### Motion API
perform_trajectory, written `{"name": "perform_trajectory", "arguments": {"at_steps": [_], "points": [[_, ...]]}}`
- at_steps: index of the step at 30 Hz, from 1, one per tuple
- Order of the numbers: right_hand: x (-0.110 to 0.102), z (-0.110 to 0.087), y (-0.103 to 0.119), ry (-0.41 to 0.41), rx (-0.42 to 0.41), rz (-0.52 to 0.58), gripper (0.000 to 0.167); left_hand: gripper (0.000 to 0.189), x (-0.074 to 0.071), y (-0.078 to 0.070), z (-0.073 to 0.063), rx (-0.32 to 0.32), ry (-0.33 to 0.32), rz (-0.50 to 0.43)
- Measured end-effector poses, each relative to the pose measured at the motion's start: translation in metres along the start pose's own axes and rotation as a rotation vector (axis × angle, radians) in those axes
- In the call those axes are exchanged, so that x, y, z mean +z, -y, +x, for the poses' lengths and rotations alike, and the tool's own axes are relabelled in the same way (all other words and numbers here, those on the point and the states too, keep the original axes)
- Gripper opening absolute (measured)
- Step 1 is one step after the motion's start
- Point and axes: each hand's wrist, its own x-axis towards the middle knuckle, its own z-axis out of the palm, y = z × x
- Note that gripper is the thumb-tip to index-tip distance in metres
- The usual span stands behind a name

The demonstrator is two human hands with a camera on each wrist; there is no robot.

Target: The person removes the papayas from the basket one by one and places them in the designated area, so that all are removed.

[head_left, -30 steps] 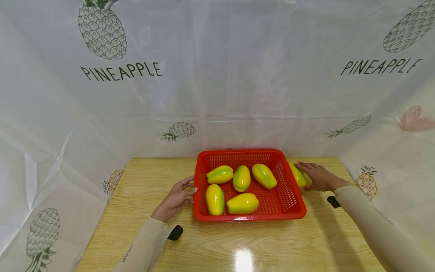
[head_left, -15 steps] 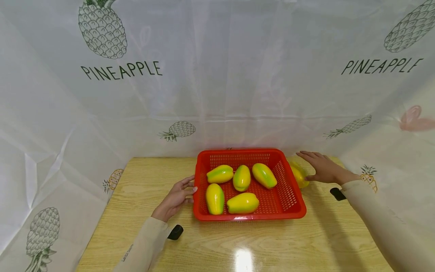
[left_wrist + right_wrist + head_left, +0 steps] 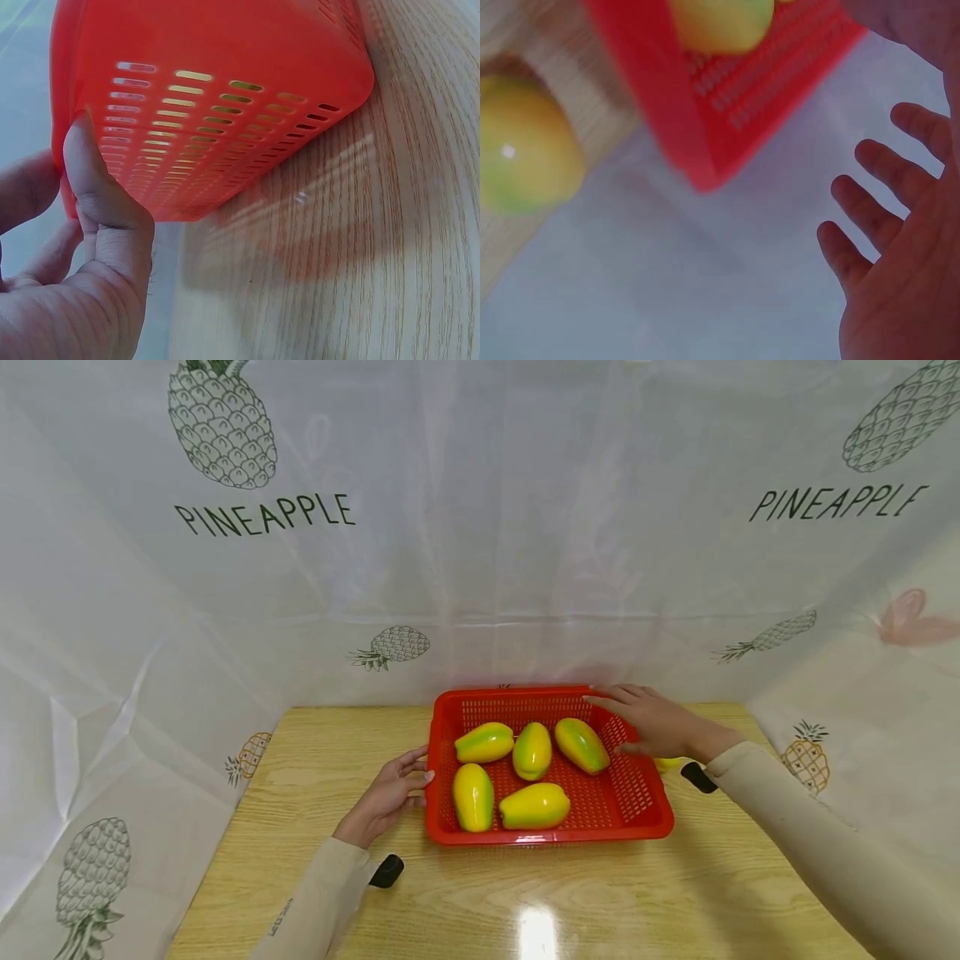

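Observation:
A red slotted plastic basket (image 3: 551,837) holds several glossy yellow-green fruits that look like papayas (image 3: 534,807). My left hand (image 3: 384,797) holds its left rim. In the left wrist view the thumb lies against the outer wall under the lip, and some fingertips are hidden behind the rim. My right hand (image 3: 660,722) hovers over the basket's right wall, fingers spread and nothing in them. Another papaya (image 3: 529,150) lies on the table outside that wall, mostly covered by the right hand in the head view.
The wooden table (image 3: 480,893) carries the basket near its back edge. White sheeting (image 3: 525,527) with pineapple prints rises behind and on both sides. Black wrist devices (image 3: 387,872) sit by both sleeves.
My right hand has left the papaya outside the basket, lifted, and moved left over the basket's right wall. That papaya stays on the table. My left hand has not moved.

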Motion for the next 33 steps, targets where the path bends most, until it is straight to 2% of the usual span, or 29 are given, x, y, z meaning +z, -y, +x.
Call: {"name": "perform_trajectory", "arguments": {"at_steps": [5,14,21,26,33], "points": [[0.014,0.018,0.011,0.074,-0.029,-0.025,0.094,0.059,0.0,0.0,-0.001,0.0,0.002,0.001],[0.029,0.038,0.019,0.176,-0.011,-0.031,0.094,0.059,-0.001,0.001,-0.001,0.001,0.002,-0.004],[0.037,0.047,0.02,0.275,0.007,-0.117,0.094,0.058,-0.001,0.0,-0.001,0.003,0.009,-0.001],[0.038,0.052,0.02,0.345,0.039,-0.158,0.1,0.059,0.0,-0.001,-0.001,0.003,0.012,-0.003],[0.045,0.059,0.019,0.396,0.063,-0.189,0.101,0.059,0.0,0.0,-0.001,0.004,0.015,-0.013]]}}
